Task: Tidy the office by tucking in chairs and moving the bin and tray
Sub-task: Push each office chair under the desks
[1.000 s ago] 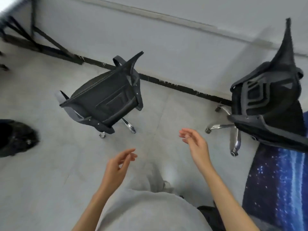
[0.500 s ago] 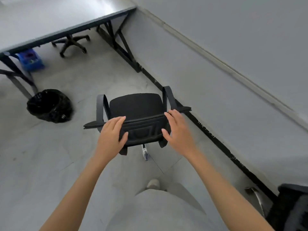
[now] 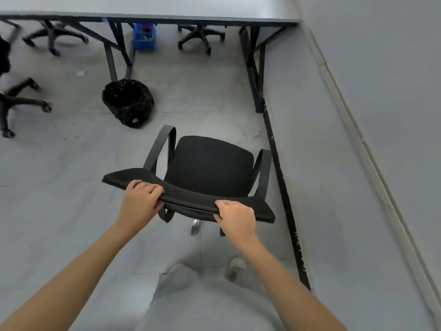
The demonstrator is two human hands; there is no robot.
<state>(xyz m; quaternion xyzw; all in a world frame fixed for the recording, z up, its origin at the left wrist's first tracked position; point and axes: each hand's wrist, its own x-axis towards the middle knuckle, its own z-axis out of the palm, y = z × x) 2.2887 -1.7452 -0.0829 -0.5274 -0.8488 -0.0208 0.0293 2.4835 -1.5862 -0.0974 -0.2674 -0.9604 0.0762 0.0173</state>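
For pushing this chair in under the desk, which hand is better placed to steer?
Probably the left hand: it grips the backrest on the open-floor side, nearer the bin. The right hand grips the end by the wall, with less room. Both hold firmly.

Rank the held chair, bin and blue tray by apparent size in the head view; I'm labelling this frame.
1. chair, though nearest the camera.
2. bin.
3. blue tray, farthest, under the desk.

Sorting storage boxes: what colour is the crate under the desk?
Blue crate, clearest in the head view.
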